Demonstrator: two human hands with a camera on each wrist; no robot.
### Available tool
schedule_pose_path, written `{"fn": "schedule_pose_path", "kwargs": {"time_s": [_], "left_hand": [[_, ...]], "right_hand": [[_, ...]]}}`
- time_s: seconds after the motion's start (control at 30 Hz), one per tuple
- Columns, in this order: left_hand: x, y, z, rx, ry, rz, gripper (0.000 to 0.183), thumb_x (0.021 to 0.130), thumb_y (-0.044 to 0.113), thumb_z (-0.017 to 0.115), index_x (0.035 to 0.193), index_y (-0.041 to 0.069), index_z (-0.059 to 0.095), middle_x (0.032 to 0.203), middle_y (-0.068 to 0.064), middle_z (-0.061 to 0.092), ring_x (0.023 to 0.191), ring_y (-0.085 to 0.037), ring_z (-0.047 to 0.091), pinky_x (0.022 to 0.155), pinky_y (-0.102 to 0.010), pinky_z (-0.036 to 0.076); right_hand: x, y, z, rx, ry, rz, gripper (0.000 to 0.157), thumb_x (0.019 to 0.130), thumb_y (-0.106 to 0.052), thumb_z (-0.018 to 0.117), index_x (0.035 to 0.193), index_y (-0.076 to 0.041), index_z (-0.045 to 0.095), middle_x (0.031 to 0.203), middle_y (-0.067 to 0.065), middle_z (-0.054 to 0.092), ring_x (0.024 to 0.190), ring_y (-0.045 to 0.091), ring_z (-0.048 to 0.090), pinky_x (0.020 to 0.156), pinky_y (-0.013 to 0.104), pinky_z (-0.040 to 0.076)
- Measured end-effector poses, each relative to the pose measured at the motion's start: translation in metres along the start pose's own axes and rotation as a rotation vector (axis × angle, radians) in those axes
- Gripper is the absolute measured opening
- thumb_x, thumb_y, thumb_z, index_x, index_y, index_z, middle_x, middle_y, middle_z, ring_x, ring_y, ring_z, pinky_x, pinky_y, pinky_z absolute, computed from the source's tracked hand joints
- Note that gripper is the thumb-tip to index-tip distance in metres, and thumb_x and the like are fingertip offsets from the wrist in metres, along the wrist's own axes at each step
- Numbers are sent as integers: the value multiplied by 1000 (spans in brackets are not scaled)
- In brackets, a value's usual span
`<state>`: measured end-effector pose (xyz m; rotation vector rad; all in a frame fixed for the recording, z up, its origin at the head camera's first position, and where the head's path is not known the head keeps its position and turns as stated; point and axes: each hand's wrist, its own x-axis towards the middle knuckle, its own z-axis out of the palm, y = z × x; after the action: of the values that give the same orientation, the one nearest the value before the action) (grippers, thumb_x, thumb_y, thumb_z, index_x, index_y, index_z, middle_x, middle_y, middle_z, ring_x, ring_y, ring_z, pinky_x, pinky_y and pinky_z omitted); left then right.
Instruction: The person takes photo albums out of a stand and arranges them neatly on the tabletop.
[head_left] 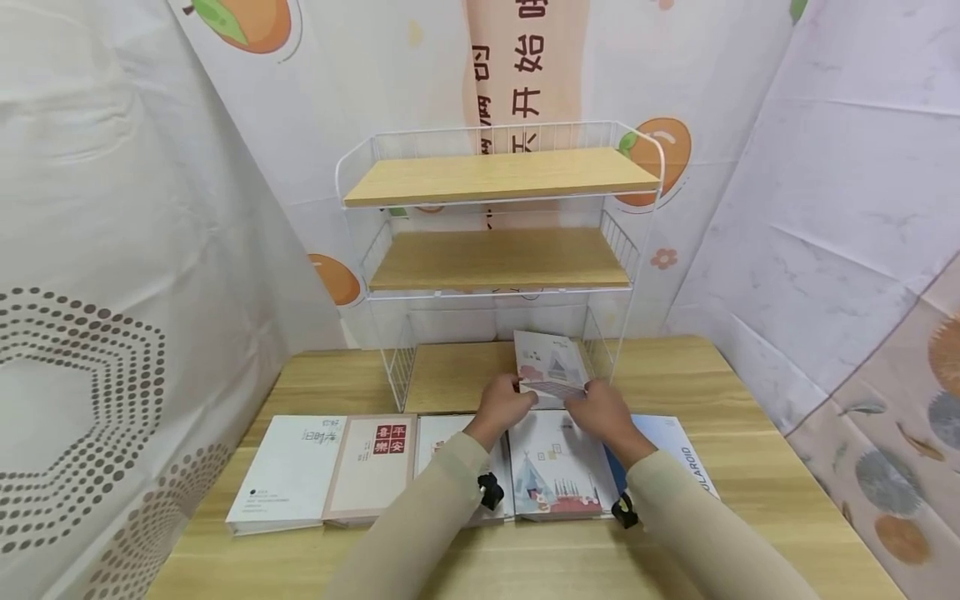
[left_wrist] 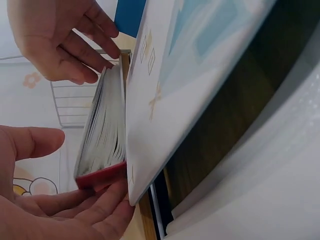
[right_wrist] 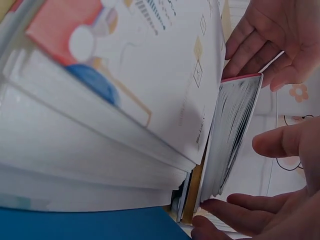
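A white photo album [head_left: 553, 358] with a tent drawing and pinkish shapes is at the right part of the rack's bottom shelf [head_left: 457, 371]. My left hand [head_left: 504, 407] is at its left front corner. In the left wrist view its extended fingers touch the album's red spine [left_wrist: 102, 176], the thumb standing apart. At the right front corner is my right hand [head_left: 602, 414]. The right wrist view shows its fingers [right_wrist: 250, 217] reaching the lower edge of the pages [right_wrist: 230, 135], thumb off the cover. Whether the album lies fully on the shelf, I cannot tell.
Before the rack lies a row of albums: white [head_left: 292, 467], beige [head_left: 372, 475], a partly covered white one [head_left: 435, 433], one with a blue tent [head_left: 555, 475], and blue POLAROID [head_left: 675, 442]. Above are the middle shelf [head_left: 498, 258] and top shelf [head_left: 498, 175], with white wire sides.
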<state>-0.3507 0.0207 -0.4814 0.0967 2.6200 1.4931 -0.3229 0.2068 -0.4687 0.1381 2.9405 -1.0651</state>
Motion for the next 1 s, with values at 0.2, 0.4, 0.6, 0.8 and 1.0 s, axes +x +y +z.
{"fn": "schedule_pose_path", "kwargs": {"time_s": [0.2,0.4,0.6,0.8,1.0], "left_hand": [[-3,3,3,6,52,34,40,81,27,64,114,7,60,96,-3,60,79,-18,55,60,-29,47],[-5,7,0,-55,97,50,34,90,33,62,116,10,58,105,-3,61,90,-17,57,72,-29,49],[-10,6,-10,-198,116,-1,26,89,28,65,110,14,60,106,-2,61,92,-17,59,73,-30,51],[-17,3,-16,-399,70,-70,29,84,22,72,108,12,59,106,-5,61,91,-21,61,81,-41,52],[-27,1,-18,-466,52,-77,33,80,16,74,107,9,57,106,-6,62,92,-29,62,84,-46,51]], "right_hand": [[-3,1,-5,37,-6,13,49,87,-28,55,116,11,58,110,27,63,76,26,57,61,36,49],[-5,6,-5,89,-4,37,56,93,-33,54,128,10,51,120,29,58,96,34,62,74,43,54],[-5,12,-4,103,11,29,66,91,-43,59,131,8,49,125,27,57,108,38,59,83,49,52],[-5,17,-9,175,-11,81,77,85,-49,65,135,6,45,124,23,59,106,34,61,81,45,53],[-9,18,-12,210,-30,69,78,84,-47,68,136,6,44,124,23,60,106,33,62,80,43,54]]}}
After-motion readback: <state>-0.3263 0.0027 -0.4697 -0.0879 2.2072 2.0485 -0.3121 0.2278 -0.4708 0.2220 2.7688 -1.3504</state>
